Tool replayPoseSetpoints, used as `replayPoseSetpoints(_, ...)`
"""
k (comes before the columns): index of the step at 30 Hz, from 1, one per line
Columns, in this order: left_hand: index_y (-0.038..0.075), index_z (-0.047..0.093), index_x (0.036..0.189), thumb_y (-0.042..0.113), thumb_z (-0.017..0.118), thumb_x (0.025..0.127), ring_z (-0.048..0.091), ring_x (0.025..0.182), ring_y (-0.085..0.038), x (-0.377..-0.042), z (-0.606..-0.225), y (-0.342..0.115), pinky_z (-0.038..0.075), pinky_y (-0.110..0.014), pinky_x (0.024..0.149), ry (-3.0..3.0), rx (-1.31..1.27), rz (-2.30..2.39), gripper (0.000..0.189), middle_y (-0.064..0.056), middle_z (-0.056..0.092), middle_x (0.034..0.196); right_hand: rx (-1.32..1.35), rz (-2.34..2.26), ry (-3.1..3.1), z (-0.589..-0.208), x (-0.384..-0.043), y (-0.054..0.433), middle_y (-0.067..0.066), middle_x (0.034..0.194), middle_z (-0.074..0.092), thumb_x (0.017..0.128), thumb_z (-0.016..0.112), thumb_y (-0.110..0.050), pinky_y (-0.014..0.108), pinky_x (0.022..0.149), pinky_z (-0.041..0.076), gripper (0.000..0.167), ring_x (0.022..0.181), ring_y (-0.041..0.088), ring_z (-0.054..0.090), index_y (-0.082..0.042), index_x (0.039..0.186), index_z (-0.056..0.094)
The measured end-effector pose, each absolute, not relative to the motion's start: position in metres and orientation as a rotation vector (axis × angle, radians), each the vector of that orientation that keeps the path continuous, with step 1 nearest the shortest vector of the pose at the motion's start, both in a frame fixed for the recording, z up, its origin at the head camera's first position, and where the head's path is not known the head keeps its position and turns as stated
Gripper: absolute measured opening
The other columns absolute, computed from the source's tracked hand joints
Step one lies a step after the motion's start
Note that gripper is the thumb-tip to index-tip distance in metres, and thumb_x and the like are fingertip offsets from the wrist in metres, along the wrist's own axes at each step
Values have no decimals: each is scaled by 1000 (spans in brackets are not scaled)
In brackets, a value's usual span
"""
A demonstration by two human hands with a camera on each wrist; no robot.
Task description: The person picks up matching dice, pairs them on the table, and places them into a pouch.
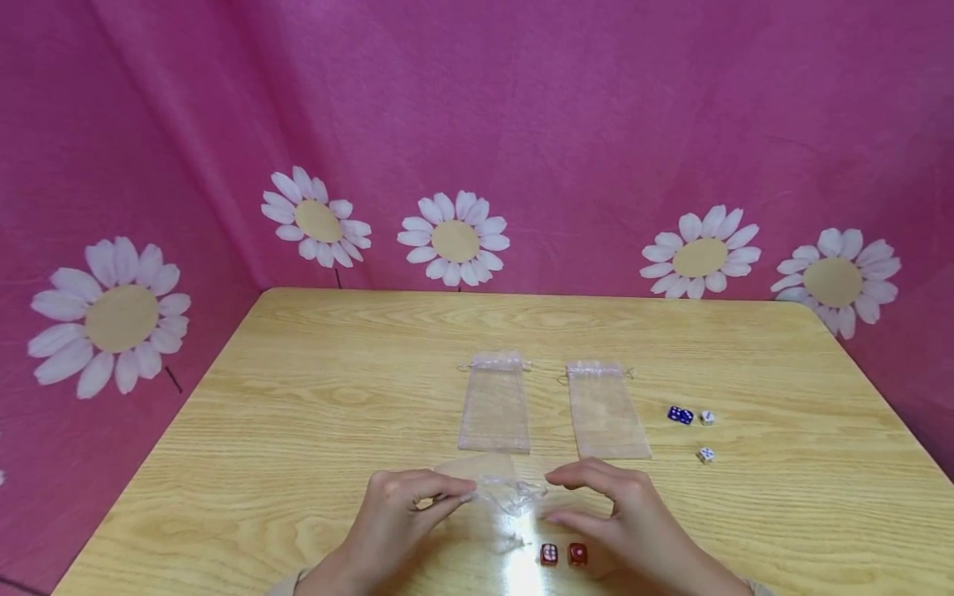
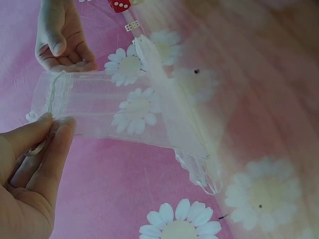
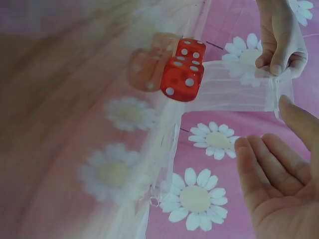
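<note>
The head view looks forward and down from above and behind the held sheer bag (image 2: 99,104), farthest from it; the left wrist view looks from its left, close and low over the tabletop (image 1: 335,397), rolled sideways; the right wrist view, equally low, looks from its right, rolled oppositely. Both wrist views share the bag, red dice (image 3: 182,79), left hand (image 1: 395,513) and right hand (image 1: 633,505).

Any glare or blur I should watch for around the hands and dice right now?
Head view: a bright glare streak on the table beside the red dice, and the sheer bag looks faint; left wrist view: a hazy reflection of the daisies in the table; right wrist view: reflected daisies and red dice, with the left side blurred.
</note>
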State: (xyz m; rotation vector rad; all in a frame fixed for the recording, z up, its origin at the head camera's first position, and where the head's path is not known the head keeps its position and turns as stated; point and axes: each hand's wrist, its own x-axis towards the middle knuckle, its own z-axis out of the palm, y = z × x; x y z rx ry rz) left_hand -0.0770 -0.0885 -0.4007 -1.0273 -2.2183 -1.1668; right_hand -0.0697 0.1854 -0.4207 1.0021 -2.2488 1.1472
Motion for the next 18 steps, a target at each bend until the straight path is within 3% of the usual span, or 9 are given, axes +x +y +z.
replayPoseSetpoints(11,6,79,85,-4,79,73,72,70,-7,-76,-400,-88,52,-6,60,-2242,-1018,-1188,16,-2,78,80,958,1084,-2394,-422,-58,201,4,95,75,67,86,-3,6,80,50,37,84,12,69,-8,101,72)
replayPoseSetpoints(18,7,79,85,-4,80,72,72,70,-4,-77,-402,-89,52,-6,61,-2252,-1015,-1188,17,-2,78,79,959,984,-2704,-418,-52,209,-2,98,73,82,79,-27,15,77,55,28,89,9,66,-11,104,71)
